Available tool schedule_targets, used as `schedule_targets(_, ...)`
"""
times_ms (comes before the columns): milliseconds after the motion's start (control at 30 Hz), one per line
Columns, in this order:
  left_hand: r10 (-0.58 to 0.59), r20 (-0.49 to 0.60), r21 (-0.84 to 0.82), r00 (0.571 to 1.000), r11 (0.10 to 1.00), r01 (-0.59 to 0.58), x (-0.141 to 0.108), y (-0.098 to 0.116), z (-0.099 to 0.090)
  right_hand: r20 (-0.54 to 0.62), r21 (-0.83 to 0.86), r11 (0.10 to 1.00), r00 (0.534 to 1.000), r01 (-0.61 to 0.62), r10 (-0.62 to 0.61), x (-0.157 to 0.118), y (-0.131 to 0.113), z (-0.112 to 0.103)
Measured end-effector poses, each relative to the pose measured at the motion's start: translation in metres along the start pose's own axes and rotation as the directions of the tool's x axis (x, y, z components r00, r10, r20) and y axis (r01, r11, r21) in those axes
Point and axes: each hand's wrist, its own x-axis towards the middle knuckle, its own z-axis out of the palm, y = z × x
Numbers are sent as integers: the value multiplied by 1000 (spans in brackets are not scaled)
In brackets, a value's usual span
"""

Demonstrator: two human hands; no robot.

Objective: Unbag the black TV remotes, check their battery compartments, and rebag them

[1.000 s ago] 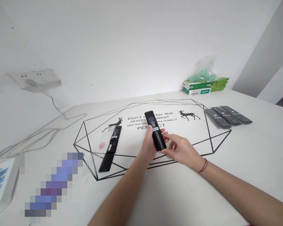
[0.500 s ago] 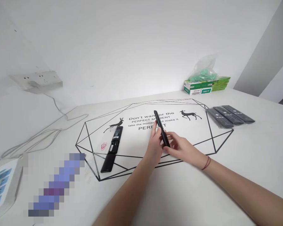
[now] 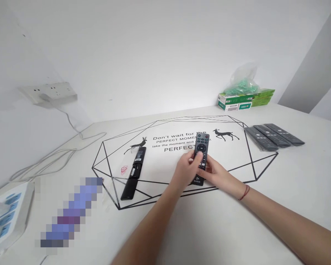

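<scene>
A black remote control (image 3: 201,148) is held between both hands, its button side up, above the printed table mat. My left hand (image 3: 184,170) grips it from the left, the thumb lying over the buttons. From the right, my right hand (image 3: 217,174) holds its lower part, with some fingers hidden behind it. To the left, another black remote (image 3: 139,158) lies face down with its battery cover (image 3: 129,189) slid down and the compartment exposed. Clear plastic wrap with a red mark (image 3: 124,169) is beside it.
Several wrapped remotes (image 3: 276,137) lie at the right. Green boxes (image 3: 235,102) with a plastic bag (image 3: 243,82) on top stand at the back right. A power strip (image 3: 13,217), cables (image 3: 51,162) and a pixelated item (image 3: 74,211) are at the left.
The held remote has turned from its narrow edge to show its button face. My left thumb has come over its front. The whole view has shifted slightly.
</scene>
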Motion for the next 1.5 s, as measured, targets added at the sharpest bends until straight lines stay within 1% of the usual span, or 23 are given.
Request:
schedule_targets(33,-23,-19,19,1000,1000,24,4,6,-12,20,57,998,1000,-13,12,0,-1,1)
schedule_targets(67,-41,-112,19,993,999,43,8,12,-27,36,109,994,999,-32,28,-1,-2,2)
schedule_targets(100,1,-237,46,972,999,10,11,18,-47,48,153,987,998,-56,49,-2,-3,3)
schedule_targets(133,75,-387,125,919,992,-29,13,23,-69,59,186,979,996,-79,69,-2,-5,4)
schedule_targets(167,147,-517,258,843,966,-10,13,26,-94,65,210,973,994,-96,84,-3,-6,4)
schedule_targets(200,202,-613,395,764,915,76,12,28,-119,71,226,968,993,-110,96,-4,-7,5)
schedule_targets(233,193,-679,473,708,853,221,9,29,-144,77,237,964,991,-123,107,-5,-8,5)
schedule_targets(267,148,-736,489,661,791,368,5,28,-167,84,242,961,989,-136,119,-6,-8,6)
schedule_targets(333,83,-799,444,595,749,491,-5,22,-203,89,224,962,986,-157,140,-7,-9,6)
schedule_targets(367,47,-821,418,570,729,542,-8,18,-216,90,212,963,985,-166,150,-8,-10,7)
schedule_targets(433,-19,-832,386,554,699,602,-12,10,-229,92,197,965,984,-171,155,-8,-10,7)
schedule_targets(600,-112,-818,364,564,657,660,-5,-3,-230,76,212,968,990,-133,119,-7,-10,7)
schedule_targets(767,-110,-815,360,568,672,647,-5,1,-229,90,179,975,989,-132,117,-7,-6,4)
schedule_targets(933,-81,-804,339,589,751,566,-13,19,-222,77,169,975,988,-145,134,-7,-7,4)
schedule_targets(1033,-55,-799,310,599,815,489,-20,34,-214,73,164,976,989,-142,132,-7,-9,5)
schedule_targets(1100,-45,-788,264,614,877,402,-24,42,-208,73,158,977,989,-140,130,-7,-10,6)
schedule_targets(1133,-47,-776,211,629,920,329,-25,46,-205,72,153,978,989,-141,131,-7,-9,6)
schedule_targets(1200,-61,-744,36,665,991,131,-26,52,-199,64,134,980,989,-144,136,-7,-9,6)
schedule_targets(1267,-69,-694,-179,717,981,-80,-23,57,-190,51,110,982,988,-151,146,-8,-8,6)
schedule_targets(1300,-65,-658,-278,750,947,-162,-21,59,-185,47,103,982,987,-156,152,-8,-9,6)
schedule_targets(1367,-40,-556,-474,830,836,-278,-16,61,-173,55,112,979,985,-171,166,-10,-11,8)
schedule_targets(1433,-4,-438,-638,899,706,-308,-12,61,-160,71,129,974,981,-188,180,-11,-13,10)
schedule_targets(1500,16,-348,-729,937,624,-281,-9,61,-149,81,133,970,978,-201,192,-12,-16,11)
